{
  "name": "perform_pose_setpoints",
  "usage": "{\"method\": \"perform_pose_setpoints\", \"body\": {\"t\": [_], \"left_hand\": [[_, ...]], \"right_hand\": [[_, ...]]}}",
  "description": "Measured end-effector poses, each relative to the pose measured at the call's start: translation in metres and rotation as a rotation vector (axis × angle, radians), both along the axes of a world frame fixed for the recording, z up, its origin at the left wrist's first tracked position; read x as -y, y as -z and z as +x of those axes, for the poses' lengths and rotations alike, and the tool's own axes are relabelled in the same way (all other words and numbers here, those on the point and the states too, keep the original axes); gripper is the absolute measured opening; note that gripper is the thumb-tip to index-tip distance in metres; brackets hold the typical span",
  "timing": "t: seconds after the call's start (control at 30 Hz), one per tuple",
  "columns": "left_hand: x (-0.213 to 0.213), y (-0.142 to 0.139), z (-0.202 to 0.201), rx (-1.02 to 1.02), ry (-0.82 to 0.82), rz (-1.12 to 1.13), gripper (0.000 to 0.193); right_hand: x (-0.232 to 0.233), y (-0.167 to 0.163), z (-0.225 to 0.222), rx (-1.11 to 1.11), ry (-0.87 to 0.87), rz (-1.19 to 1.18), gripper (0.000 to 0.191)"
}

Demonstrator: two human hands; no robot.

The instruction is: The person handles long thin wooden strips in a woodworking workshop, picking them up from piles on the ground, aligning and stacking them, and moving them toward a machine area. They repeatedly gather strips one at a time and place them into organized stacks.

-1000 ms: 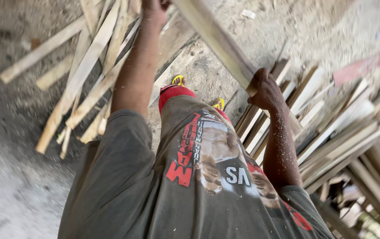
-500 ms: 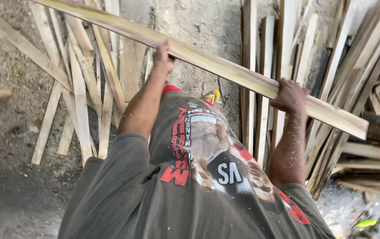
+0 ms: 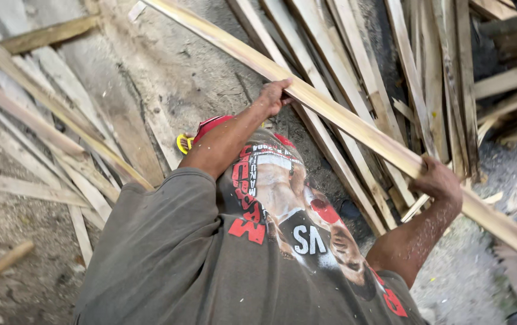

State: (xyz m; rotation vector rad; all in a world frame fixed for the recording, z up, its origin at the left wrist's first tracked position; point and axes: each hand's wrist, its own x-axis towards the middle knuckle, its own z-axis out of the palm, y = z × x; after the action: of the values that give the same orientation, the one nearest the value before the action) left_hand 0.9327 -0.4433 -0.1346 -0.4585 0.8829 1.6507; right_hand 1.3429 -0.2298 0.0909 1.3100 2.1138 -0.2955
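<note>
While both your left hand (image 3: pixel 273 96) and right hand (image 3: pixel 439 180) grip the long plank (image 3: pixel 355 126), fingers wrapped around it, steady it carefully.

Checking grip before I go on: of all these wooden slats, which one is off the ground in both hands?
The long pale slat running diagonally across the view: left hand and right hand grip it; the others lie on the ground.

Person is holding one long pale wooden plank (image 3: pixel 355 123) across the body, slanting down to the right. Left hand (image 3: pixel 275 95) is gripping its upper stretch, right hand (image 3: pixel 438 180) its lower. Loose wooden slats (image 3: pixel 391 72) are lying scattered over the dusty ground (image 3: pixel 186 66) beneath.
</note>
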Motion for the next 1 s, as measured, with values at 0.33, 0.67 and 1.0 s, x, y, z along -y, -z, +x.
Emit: {"method": "perform_pose_setpoints", "body": {"t": [0.33, 0.67, 1.0], "left_hand": [[-0.133, -0.003, 0.075, -0.048, 0.495, -0.071, 0.033], [-0.174, -0.015, -0.066, -0.280, 0.512, -0.172, 0.032], [-0.243, -0.056, -0.371, -0.395, 0.442, -0.129, 0.033]], "right_hand": [[0.101, 0.010, 0.119, -0.008, 0.622, -0.121, 0.072], [0.143, 0.086, -0.060, -0.217, 0.539, -0.109, 0.072], [0.020, 0.107, -0.502, -0.762, 0.248, 0.013, 0.072]]}}
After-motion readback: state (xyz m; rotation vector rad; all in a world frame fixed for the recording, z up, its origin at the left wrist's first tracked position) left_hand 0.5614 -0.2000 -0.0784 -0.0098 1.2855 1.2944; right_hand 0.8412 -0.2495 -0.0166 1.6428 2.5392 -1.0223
